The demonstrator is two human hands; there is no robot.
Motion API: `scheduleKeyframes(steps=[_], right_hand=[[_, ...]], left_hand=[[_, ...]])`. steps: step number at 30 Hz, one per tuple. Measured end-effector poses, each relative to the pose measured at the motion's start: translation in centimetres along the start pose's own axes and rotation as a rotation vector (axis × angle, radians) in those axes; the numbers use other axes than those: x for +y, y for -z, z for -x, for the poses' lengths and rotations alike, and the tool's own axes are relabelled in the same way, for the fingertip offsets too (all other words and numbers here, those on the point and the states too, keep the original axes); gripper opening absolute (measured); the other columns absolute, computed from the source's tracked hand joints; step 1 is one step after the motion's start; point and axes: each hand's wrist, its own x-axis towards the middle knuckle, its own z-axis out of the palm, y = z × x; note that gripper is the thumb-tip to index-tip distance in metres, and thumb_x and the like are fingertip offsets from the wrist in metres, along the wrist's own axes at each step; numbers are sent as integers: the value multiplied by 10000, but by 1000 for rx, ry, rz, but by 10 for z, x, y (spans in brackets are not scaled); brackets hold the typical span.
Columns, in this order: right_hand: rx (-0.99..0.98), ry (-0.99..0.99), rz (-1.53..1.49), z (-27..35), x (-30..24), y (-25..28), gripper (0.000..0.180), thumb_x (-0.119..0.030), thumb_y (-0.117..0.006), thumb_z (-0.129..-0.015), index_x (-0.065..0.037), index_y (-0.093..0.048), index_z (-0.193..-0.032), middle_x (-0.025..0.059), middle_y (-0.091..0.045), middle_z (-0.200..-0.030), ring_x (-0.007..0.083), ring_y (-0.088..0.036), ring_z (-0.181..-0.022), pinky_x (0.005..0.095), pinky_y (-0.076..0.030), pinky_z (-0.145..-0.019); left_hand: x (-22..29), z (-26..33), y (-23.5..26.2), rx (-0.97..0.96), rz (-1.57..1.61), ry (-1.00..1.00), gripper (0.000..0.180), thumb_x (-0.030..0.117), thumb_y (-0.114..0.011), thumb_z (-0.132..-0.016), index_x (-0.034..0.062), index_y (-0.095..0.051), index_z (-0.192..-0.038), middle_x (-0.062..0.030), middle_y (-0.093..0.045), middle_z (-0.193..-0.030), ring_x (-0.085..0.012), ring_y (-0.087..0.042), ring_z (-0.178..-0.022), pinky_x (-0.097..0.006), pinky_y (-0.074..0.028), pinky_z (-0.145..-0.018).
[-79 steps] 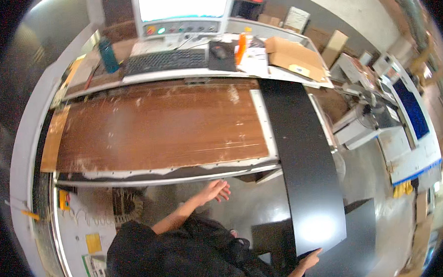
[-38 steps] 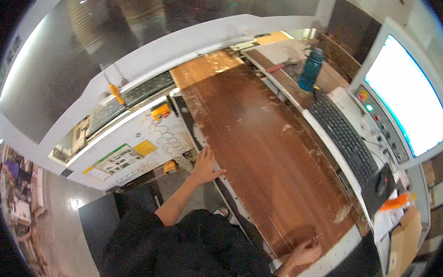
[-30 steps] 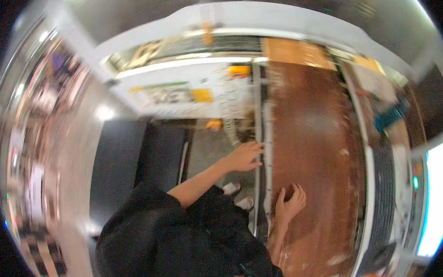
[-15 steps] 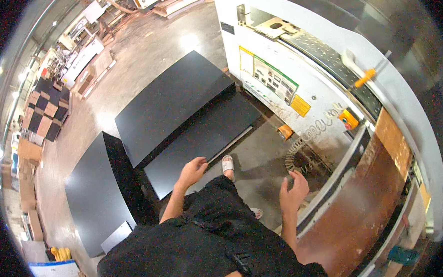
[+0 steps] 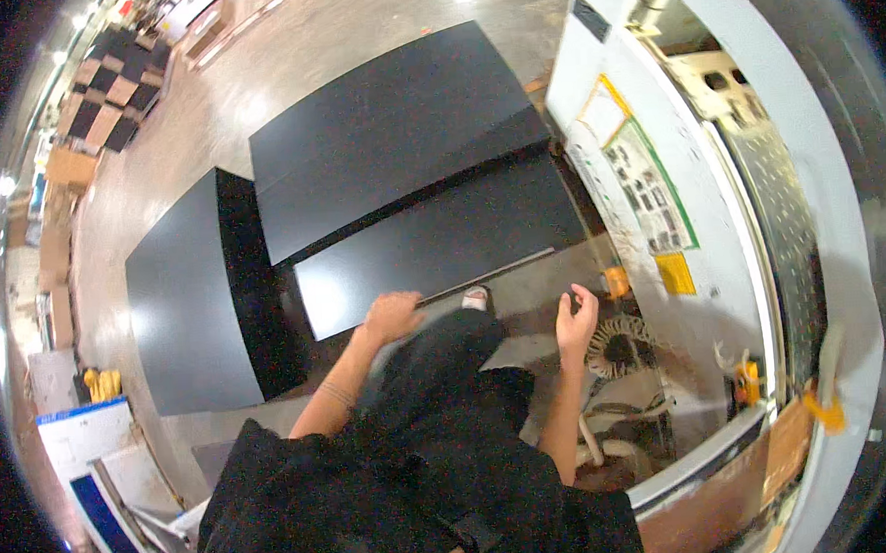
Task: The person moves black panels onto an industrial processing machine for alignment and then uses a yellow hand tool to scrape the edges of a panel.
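Note:
My left hand (image 5: pixel 395 317) is above the near edge of a low black panel (image 5: pixel 441 242), its fingers loosely bent and nothing in its grip. Whether the fingertips touch that edge I cannot tell. My right hand (image 5: pixel 578 321) hangs in the air to the right of the panel, palm turned inward, thumb and fingers apart, holding nothing. Behind the low panel rises a taller stack topped with a black panel (image 5: pixel 395 129). Another black stack (image 5: pixel 184 300) stands to the left.
A white machine housing (image 5: pixel 596 128) runs along the right side, with a coiled hose (image 5: pixel 607 353) below it. A sandalled foot (image 5: pixel 475 298) is beside the low panel's near edge. At the left lie yellow gloves (image 5: pixel 103 384); farther off is a pile of black and brown blocks (image 5: pixel 118 88).
My view has turned and moved closer to the black panels. My left hand has shifted along the low panel's near edge, and both hands remain empty.

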Motion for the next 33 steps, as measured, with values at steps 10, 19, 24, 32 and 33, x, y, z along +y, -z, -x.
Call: scheduleKeyframes(steps=[10, 19, 24, 32, 33], right_hand=[[-573, -214, 241, -67, 81, -129, 325, -225, -671, -936, -19, -635, -1184, 158, -608, -1175, 316, -645, -1043, 420, -516, -913], [-968, -251, 294, -36, 30, -212, 320, -217, -640, -958, -21, -655, -1210, 120, -665, -1180, 260, -623, -1100, 378, -477, -965], [-966, -549, 85, -8, 73, -262, 310, -181, -631, -975, -9, -630, -1234, 37, -658, -977, 113, -629, -796, 274, -501, -645], [-715, -989, 165, 39, 181, -378, 465, -259, -539, -1048, 16, -486, -1419, 160, -603, -1335, 271, -654, -1121, 389, -607, -821], [-702, -1028, 106, 39, 219, -399, 471, -266, -532, -1051, 21, -480, -1420, 165, -598, -1343, 275, -653, -1133, 394, -615, -826]], left_hand=[[-50, 56, -45, 104, 275, 491, 487, 395, -589, -955, 12, -601, -1255, -206, -687, -1189, -397, -644, -1108, -486, -513, -948], [-141, 161, -75, 177, 595, 890, 486, 405, -632, -935, -2, -647, -1199, -226, -687, -1180, -390, -646, -1120, -468, -513, -950], [-267, 183, -121, 301, 757, 1026, 515, 416, -639, -946, -7, -644, -1238, -199, -699, -1205, -328, -675, -1118, -421, -527, -948], [-495, 166, -267, 387, 959, 1291, 630, 462, -723, -862, -53, -655, -1218, -205, -723, -1147, -313, -693, -1087, -404, -538, -941], [-519, 162, -285, 376, 946, 1320, 649, 473, -731, -853, -54, -653, -1223, -205, -724, -1148, -313, -695, -1085, -403, -539, -938]])
